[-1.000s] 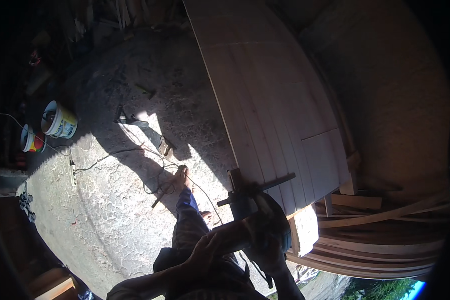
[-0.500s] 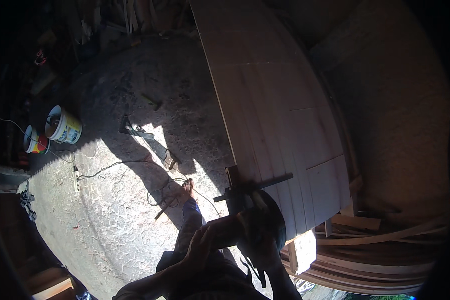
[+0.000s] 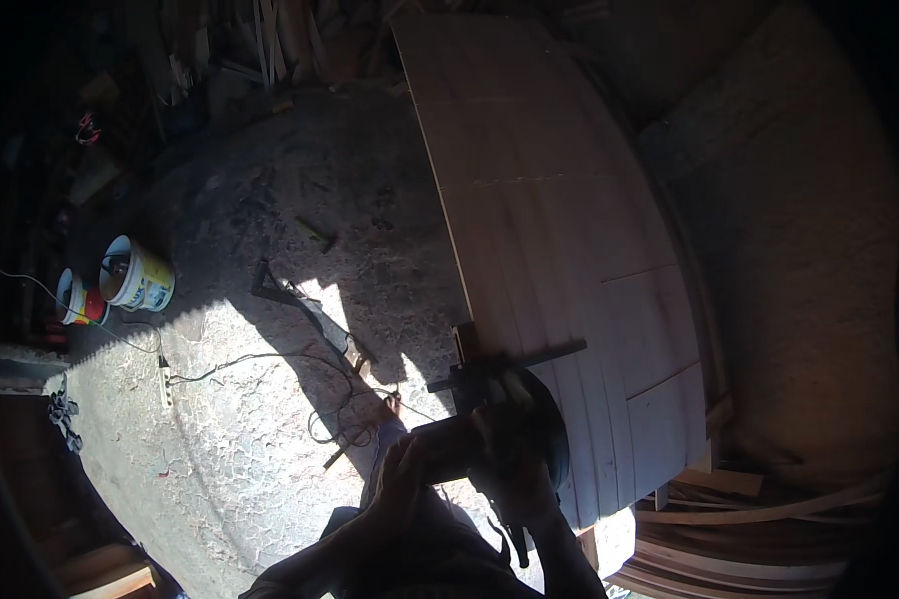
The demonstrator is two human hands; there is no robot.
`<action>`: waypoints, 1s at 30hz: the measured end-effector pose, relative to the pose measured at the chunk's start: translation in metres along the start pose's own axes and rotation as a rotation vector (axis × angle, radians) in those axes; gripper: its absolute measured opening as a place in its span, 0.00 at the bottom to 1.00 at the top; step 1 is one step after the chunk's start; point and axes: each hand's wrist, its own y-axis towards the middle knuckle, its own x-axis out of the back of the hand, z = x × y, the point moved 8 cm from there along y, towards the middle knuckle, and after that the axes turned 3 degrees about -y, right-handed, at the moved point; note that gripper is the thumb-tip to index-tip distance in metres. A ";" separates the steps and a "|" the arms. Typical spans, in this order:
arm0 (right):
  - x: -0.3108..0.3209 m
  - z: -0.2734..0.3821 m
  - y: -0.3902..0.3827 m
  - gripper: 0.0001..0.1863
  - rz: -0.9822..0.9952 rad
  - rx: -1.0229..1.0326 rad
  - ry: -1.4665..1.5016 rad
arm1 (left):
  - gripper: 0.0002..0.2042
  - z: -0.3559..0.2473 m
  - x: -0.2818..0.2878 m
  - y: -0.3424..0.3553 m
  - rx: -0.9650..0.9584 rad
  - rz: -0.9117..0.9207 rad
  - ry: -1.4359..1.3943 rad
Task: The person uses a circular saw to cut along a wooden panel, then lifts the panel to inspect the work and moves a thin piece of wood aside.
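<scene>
A dark circular saw [image 3: 541, 414] rests on a long wooden panel [image 3: 529, 230], at its near left edge. Its straight guide bar [image 3: 559, 351] lies crosswise over the boards. My left hand [image 3: 398, 481] is closed around the saw's motor housing, which sticks out to the left. On the saw's rear handle, my right hand [image 3: 514, 474] is closed too. Deep shadow hides most of its fingers and the trigger. The blade is out of sight under the saw body.
A handsaw [image 3: 315, 317] and a hammer-like tool [image 3: 317, 235] lie on the rough floor. A cord runs near my foot [image 3: 394, 404] to a power strip [image 3: 165, 381]. Buckets [image 3: 140, 275] stand at the left. Stacked wooden strips [image 3: 759, 554] lie at the lower right.
The saw has moved forward along the panel, with both my hands still on it. My view has shifted forward too, so the floor and buckets sit lower in the picture.
</scene>
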 end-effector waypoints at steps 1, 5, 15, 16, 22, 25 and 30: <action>-0.001 0.001 0.009 0.29 0.009 -0.018 0.025 | 0.15 -0.012 -0.004 0.006 -0.005 0.010 -0.026; -0.003 0.016 0.050 0.27 0.038 -0.058 0.235 | 0.18 -0.037 0.001 0.041 -0.067 0.049 0.142; 0.012 0.069 0.147 0.25 -0.020 -0.006 0.162 | 0.16 -0.099 0.005 0.134 -0.388 0.036 0.309; 0.014 0.073 0.155 0.26 -0.031 -0.006 0.167 | 0.17 -0.104 0.007 0.141 -0.455 0.010 0.369; 0.019 0.108 0.208 0.27 -0.041 0.041 0.215 | 0.19 -0.164 -0.003 0.176 -0.321 -0.060 0.160; 0.016 0.117 0.238 0.28 0.013 -0.032 0.209 | 0.19 -0.196 -0.006 0.196 -0.374 -0.050 0.180; 0.016 0.130 0.288 0.26 0.088 -0.150 0.273 | 0.20 -0.224 -0.003 0.232 -0.165 -0.144 0.149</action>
